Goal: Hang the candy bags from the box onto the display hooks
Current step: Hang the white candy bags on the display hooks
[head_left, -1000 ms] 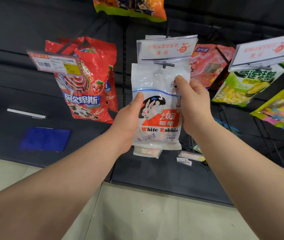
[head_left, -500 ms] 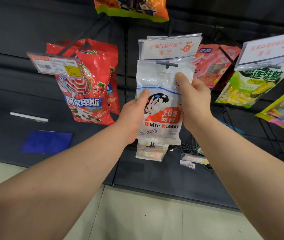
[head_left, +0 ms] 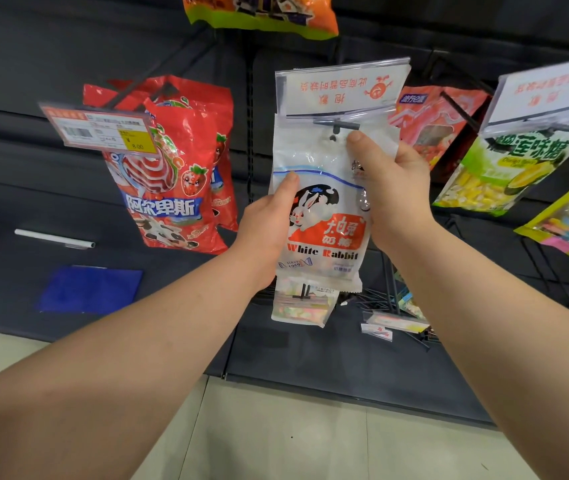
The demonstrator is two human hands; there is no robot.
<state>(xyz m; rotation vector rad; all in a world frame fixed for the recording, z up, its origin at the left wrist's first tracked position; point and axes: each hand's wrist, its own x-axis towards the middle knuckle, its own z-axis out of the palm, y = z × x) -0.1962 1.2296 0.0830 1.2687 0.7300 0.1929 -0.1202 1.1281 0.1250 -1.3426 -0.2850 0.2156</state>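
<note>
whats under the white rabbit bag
A small bag of pastel sweets hangs on a lower hook just below the White Rabbit bag. Its top edge is hidden behind that bag.

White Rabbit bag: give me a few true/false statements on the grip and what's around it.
1. The left hand and the right hand both hold the White Rabbit bag. True.
2. The right thumb presses the bag's top edge, beside the hang hole. True.
3. The red lollipop bag hangs to the right of the White Rabbit bag. False: it hangs to its left.
4. The blue sheet lies on the pale floor tiles. False: it lies on the dark shelf.
</note>
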